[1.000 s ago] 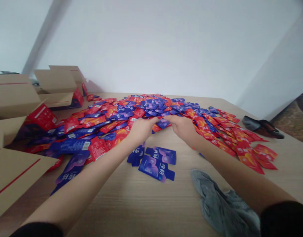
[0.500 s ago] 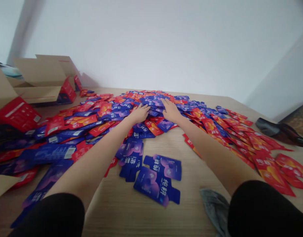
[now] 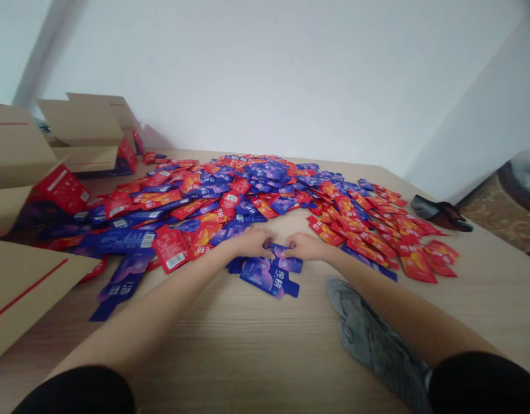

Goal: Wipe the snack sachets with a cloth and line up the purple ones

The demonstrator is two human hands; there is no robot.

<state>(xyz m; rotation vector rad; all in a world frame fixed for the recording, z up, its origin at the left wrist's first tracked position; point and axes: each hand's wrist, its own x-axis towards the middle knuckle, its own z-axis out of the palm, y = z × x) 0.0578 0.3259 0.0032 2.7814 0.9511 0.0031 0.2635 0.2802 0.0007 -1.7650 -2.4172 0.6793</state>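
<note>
Several flat purple-blue pouches lie together in front of me on the table. My left hand point(image 3: 255, 242) is pinched at the left end of the upper purple pouch point(image 3: 291, 264). At that pouch's other end, the fingers of my right hand point(image 3: 306, 247) close on its upper edge. Just below it another purple pouch point(image 3: 265, 279) lies flat, partly covered. Behind my hands a heap of red and purple pouches point(image 3: 260, 178) spreads across the table.
Open cardboard boxes point(image 3: 86, 123) stand on the left, one flap point(image 3: 27, 287) reaching close to my left forearm. A grey cloth point(image 3: 368, 328) lies beneath my right forearm. On the far right a dark, shiny object point(image 3: 440, 211) rests near the table edge. A white wall point(image 3: 256, 75) stands behind.
Both hands have drawn back from the heap to the loose purple pouches nearer me, and their fingers have closed on one. The view has shifted slightly.
</note>
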